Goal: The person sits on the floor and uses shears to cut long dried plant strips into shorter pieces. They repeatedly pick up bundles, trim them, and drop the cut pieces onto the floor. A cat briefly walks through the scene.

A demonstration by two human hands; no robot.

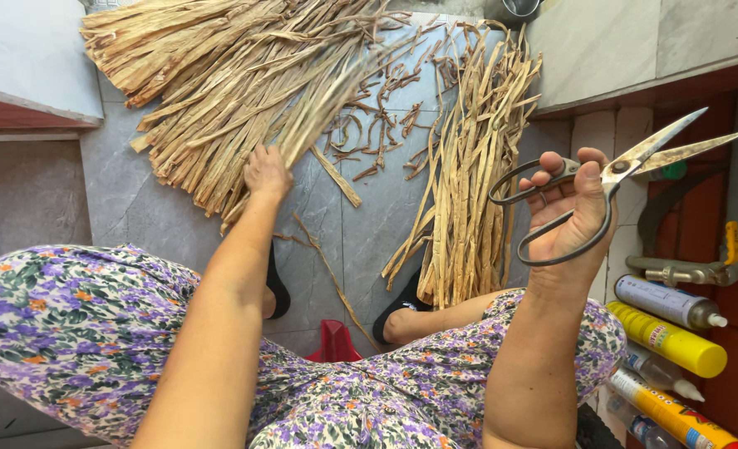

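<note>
While right hand (570, 208) holds open scissors (627, 170), left hand (267, 172) grips dried strips (219, 91).

The left hand (267, 173) reaches forward, arm outstretched, fingers closed. The right hand (570, 208) is raised, palm toward the camera, fingers curled, off to the right of the left hand.

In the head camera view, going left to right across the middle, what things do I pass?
Big pile of dried leaf strips → left hand gripping a bunch of them → small curled scraps on the grey floor → bundle of long trimmed strips → right hand holding open metal scissors → spray cans.
</note>
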